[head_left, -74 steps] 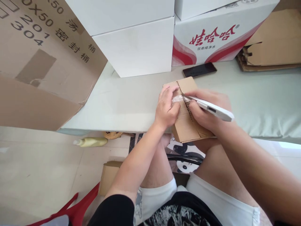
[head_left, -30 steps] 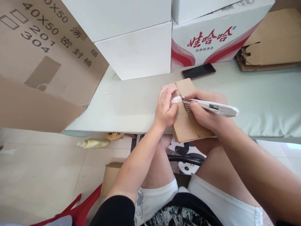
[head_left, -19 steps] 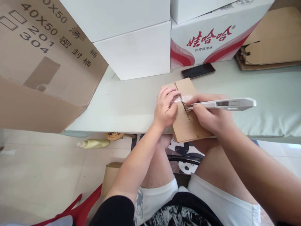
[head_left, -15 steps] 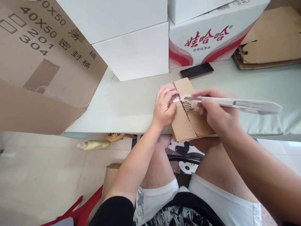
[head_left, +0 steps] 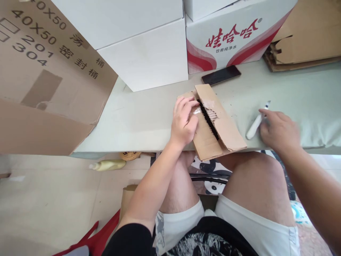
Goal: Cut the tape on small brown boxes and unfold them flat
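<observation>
Small carton [head_left: 224,125] on the bench [head_left: 133,124], top gaping — hands well apart.
Left hand [head_left: 183,120] lies on the carton's left flap [head_left: 206,142]; to the carton's right, the right hand [head_left: 280,131] touches the white cutter [head_left: 255,126] — whether either grips, I can't tell.

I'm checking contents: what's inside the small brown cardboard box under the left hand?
Inside the small brown cardboard box, only a dark gap shows; its flaps cover the rest.

Seemingly a lived-in home room: glossy beige floor tiles [head_left: 66,202], a black-and-white panda-print mat [head_left: 212,189], and white rectangular cardboard cartons [head_left: 149,53] stacked on a pale green cloth-covered tabletop [head_left: 133,128].
</observation>
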A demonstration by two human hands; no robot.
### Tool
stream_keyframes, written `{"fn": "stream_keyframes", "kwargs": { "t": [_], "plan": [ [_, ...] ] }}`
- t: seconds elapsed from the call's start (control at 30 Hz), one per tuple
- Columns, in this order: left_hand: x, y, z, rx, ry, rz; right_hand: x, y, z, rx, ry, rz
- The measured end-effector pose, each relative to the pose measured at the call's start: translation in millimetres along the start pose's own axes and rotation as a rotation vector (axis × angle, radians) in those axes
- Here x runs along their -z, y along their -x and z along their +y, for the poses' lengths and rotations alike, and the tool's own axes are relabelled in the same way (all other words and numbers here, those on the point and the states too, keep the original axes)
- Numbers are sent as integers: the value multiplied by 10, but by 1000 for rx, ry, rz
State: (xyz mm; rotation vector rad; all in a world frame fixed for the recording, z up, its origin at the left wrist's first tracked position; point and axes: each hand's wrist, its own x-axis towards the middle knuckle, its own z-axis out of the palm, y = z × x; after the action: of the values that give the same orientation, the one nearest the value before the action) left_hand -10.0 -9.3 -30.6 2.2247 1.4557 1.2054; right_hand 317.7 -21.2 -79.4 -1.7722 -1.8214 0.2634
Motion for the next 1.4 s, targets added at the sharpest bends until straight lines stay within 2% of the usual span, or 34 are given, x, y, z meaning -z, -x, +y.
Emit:
{"fn": "stream_keyframes", "kwargs": {
  "t": [0.07,0.17,0.2,0.27,0.33,0.4,0.5,0.6,0.73,0.83,0.87,0.93,1.07,1.13,1.2,1.33,1.4],
  "plan": [
    [5,16,35,6,-23,0,41,33,-26,-26,-23,2],
    [28,33,160,55,-80,-6,193,173,-288,-24,-182,-10],
    [39,31,224,86,-110,-16,254,236,-417,17,-295,-19],
    [65,16,374,161,-174,-46,360,355,-692,189,-470,-98],
    [96,-9,525,223,-224,-79,423,428,-936,315,-444,-118],
    [132,-30,645,256,-262,-111,443,440,-1106,328,-377,-78],
    [204,-27,733,263,-299,-131,447,382,-1217,202,-395,15],
    [309,8,726,230,-314,-72,474,313,-1219,-6,-389,127],
    [491,38,675,84,-240,21,520,268,-1176,-239,-357,198],
    [637,43,690,-11,-100,-28,525,284,-1160,-316,-477,249],
    [684,50,706,-30,-56,-65,525,298,-1159,-297,-507,277],
    [774,82,743,-41,24,-140,531,332,-1161,-166,-500,279],
    [923,218,788,46,183,-187,603,394,-1184,279,-297,14],
    [972,298,797,117,226,-205,657,428,-1207,406,-175,-85],
    [1004,365,804,227,246,-234,707,468,-1233,468,-43,-139],
    [1033,443,789,614,349,-306,772,553,-1263,559,167,-163],
    [1030,468,748,772,333,-289,791,594,-1268,570,210,-154]
  ]
}}
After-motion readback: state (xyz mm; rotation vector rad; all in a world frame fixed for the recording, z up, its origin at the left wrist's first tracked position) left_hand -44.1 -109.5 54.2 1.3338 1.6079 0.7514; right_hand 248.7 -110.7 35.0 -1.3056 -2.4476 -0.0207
